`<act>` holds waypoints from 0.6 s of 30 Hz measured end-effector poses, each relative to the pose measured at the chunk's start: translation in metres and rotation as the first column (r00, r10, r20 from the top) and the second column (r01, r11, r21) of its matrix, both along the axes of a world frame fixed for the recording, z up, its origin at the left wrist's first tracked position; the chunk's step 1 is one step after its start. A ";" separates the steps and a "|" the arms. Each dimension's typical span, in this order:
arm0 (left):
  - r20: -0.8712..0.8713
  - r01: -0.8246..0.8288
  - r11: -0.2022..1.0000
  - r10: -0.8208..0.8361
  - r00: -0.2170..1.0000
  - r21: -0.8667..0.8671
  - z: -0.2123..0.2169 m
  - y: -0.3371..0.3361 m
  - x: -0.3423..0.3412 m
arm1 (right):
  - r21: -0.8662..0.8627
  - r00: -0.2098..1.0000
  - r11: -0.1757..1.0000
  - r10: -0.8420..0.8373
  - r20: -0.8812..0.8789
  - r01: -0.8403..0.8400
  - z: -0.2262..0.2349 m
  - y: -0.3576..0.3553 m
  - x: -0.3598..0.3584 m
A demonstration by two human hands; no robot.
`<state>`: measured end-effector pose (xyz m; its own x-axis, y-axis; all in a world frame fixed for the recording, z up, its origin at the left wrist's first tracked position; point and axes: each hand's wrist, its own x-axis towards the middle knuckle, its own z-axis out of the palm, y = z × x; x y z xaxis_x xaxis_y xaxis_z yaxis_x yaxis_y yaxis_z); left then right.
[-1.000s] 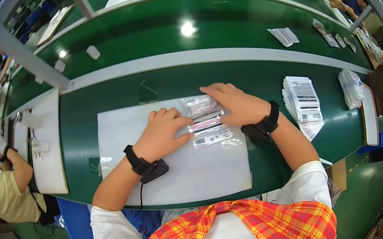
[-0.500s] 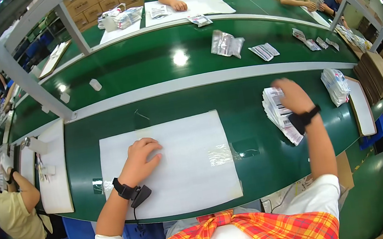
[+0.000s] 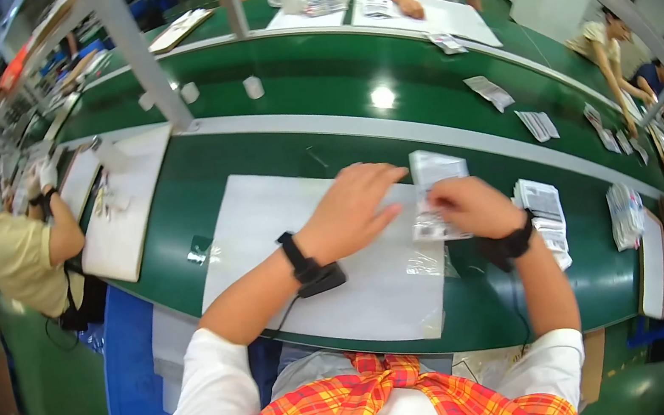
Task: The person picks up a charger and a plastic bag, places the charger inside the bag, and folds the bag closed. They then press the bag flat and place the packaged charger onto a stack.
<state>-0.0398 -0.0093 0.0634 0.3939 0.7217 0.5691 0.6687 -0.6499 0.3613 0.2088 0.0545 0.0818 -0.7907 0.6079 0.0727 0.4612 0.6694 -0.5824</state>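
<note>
My right hand point(image 3: 476, 207) is closed on a flat white printed packet point(image 3: 439, 167), held over the right edge of the white foam mat point(image 3: 373, 309). The fingers pinch its lower part and hide some of it. Just left of the packet, my left hand point(image 3: 357, 211) hovers above the mat, fingers stretched and thumb apart, holding nothing. A stack of similar packets point(image 3: 546, 214) lies on the green table beyond my right wrist.
A plastic-wrapped bundle point(image 3: 627, 215) lies farther right beside a white board point(image 3: 652, 263). Loose packets point(image 3: 539, 125) lie on the green belt point(image 3: 313, 77) behind a metal rail point(image 3: 338, 133). A co-worker point(image 3: 17, 229) sits at left, others opposite. A blue bin point(image 3: 128, 367) stands low left.
My right hand has moved left from the stack with a packet in it. My left hand has risen and shifted right toward that packet. The whole view has turned left.
</note>
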 end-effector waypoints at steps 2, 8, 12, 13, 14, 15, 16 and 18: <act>0.026 0.031 0.986 -0.027 0.999 -0.166 -0.001 0.013 0.020 | -0.050 0.982 0.986 0.152 -0.115 -0.159 -0.040 0.014 -0.041; 0.089 0.091 0.712 -0.040 0.995 -0.697 -0.058 0.041 -0.017 | -0.135 0.982 0.972 0.186 -0.042 -0.190 -0.077 -0.002 -0.074; -0.023 0.158 0.805 -0.208 0.978 -0.571 -0.069 0.031 -0.019 | -0.009 0.936 0.973 0.224 0.271 -0.230 -0.052 -0.058 -0.051; -0.066 0.173 0.836 -0.241 0.968 -0.520 -0.069 0.033 -0.015 | 0.023 0.957 0.983 0.171 0.234 -0.181 -0.051 -0.072 -0.039; -0.109 0.188 0.868 -0.265 0.958 -0.460 -0.066 0.030 -0.014 | -0.010 0.962 0.983 0.179 0.207 -0.181 -0.048 -0.085 -0.028; -0.151 0.203 0.894 -0.283 0.947 -0.399 -0.062 0.027 -0.011 | -0.044 0.965 0.982 0.188 0.181 -0.183 -0.041 -0.089 -0.020; -0.139 0.201 0.895 -0.276 0.951 -0.399 -0.055 0.025 -0.008 | -0.048 0.962 0.981 0.196 0.192 -0.190 -0.031 -0.079 -0.019; -0.336 0.067 0.848 -0.279 0.900 -0.526 -0.040 0.027 0.008 | -0.269 0.838 0.832 0.530 0.128 -0.485 0.000 -0.057 -0.014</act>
<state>-0.0313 0.0178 0.0235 0.6481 0.7586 -0.0672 0.7142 -0.5747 0.3996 0.1949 -0.0029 0.0820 -0.9759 0.0987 -0.1949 0.2066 0.7064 -0.6770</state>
